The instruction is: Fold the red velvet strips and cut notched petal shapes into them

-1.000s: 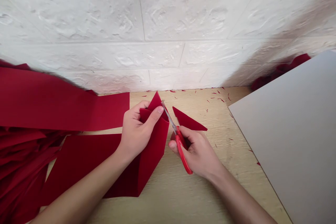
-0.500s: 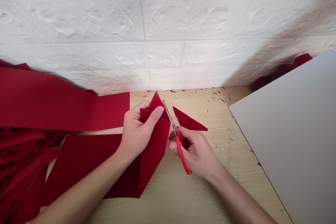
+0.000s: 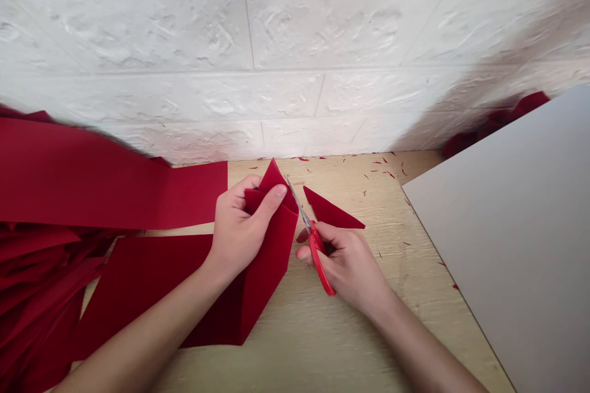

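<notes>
A left hand [image 3: 242, 227] clamps a folded red sheet [image 3: 270, 270] between thumb and fingers above a wooden bench [image 3: 369, 319] — a right hand [image 3: 345, 264] closes around red-handled scissors [image 3: 316, 252], blades just beside the fold, near a triangular red offcut [image 3: 327, 212] lying on the bench.
</notes>
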### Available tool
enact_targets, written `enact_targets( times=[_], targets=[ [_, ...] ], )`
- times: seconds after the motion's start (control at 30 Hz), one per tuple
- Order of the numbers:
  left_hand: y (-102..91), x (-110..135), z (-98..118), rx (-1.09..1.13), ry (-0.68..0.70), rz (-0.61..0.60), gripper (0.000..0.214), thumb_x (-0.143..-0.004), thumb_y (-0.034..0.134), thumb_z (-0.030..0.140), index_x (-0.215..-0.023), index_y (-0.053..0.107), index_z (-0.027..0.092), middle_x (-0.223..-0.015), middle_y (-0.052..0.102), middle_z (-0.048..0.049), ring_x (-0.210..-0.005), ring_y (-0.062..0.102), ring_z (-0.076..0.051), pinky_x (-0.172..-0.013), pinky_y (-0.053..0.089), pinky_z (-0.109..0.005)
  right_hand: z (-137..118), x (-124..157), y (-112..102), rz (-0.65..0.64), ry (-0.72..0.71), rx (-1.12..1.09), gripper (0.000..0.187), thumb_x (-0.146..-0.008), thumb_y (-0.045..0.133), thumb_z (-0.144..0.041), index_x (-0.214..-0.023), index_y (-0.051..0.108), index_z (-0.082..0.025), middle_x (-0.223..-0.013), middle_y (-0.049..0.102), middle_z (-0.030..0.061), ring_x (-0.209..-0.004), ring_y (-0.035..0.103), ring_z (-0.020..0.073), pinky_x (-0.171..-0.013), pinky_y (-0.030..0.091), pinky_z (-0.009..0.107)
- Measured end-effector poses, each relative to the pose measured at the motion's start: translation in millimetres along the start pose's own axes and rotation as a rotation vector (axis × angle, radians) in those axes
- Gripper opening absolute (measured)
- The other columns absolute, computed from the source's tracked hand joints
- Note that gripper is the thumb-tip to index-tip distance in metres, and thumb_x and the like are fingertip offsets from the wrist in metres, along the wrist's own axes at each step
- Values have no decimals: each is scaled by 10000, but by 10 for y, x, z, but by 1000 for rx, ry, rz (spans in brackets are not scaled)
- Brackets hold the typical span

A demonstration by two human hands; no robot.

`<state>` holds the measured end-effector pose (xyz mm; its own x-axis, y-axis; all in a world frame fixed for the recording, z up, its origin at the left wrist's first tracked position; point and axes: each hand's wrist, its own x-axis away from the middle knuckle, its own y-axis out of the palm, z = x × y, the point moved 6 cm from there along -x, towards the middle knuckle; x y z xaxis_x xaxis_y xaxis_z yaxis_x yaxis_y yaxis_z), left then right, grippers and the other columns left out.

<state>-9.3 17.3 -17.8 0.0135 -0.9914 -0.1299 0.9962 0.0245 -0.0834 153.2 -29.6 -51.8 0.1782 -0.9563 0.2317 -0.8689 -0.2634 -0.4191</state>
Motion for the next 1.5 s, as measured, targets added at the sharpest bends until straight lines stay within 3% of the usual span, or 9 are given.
enact_targets(
  times=[0.2, 0.5, 0.67, 1.1, 1.5],
  targets=[
    [-1, -5, 23, -28, 16, 5, 178, -895, 675, 308, -768, 667, 184, -690, 692, 40, -587, 597, -65, -540, 472, -133, 4, 4, -63, 43, -18, 29, 419, -858, 617, -568, -680, 536, -197, -586, 470, -36, -540, 349, 102, -487, 283, 242],
    [-6, -7, 14, -17, 7, 4, 165, -866, 712, 350, -830, 703, 189, -772, 723, 20, -626, 620, -81, -583, 502, -164, -5, 35, -13, -18, -57, 76, 389, -861, 627, -552, -724, 491, -214, -625, 475, -42, -547, 371, 104, -502, 292, 241],
    [9, -1, 24, -40, 22, -7, 210, -877, 696, 362, -773, 695, 179, -694, 689, 23, -593, 587, -77, -553, 480, -159, -6, 31, -17, -9, -26, 96, 418, -843, 635, -576, -698, 481, -215, -604, 452, -47, -541, 356, 103, -499, 283, 242],
    [0, -6, -5, -16, 1, -9, 190, -871, 703, 366, -817, 701, 184, -733, 710, 14, -618, 614, -98, -567, 495, -180, 42, 9, -4, -8, 58, 27, 393, -811, 674, -574, -732, 574, -203, -611, 484, -40, -509, 355, 96, -477, 299, 242],
    [-5, -6, -1, -51, -10, -4, 189, -884, 684, 360, -828, 689, 180, -734, 716, 1, -616, 624, -111, -566, 503, -200, 18, 3, -3, -13, 22, -45, 320, -826, 681, -500, -760, 637, -191, -611, 495, -35, -529, 331, 94, -451, 281, 233]
  ],
)
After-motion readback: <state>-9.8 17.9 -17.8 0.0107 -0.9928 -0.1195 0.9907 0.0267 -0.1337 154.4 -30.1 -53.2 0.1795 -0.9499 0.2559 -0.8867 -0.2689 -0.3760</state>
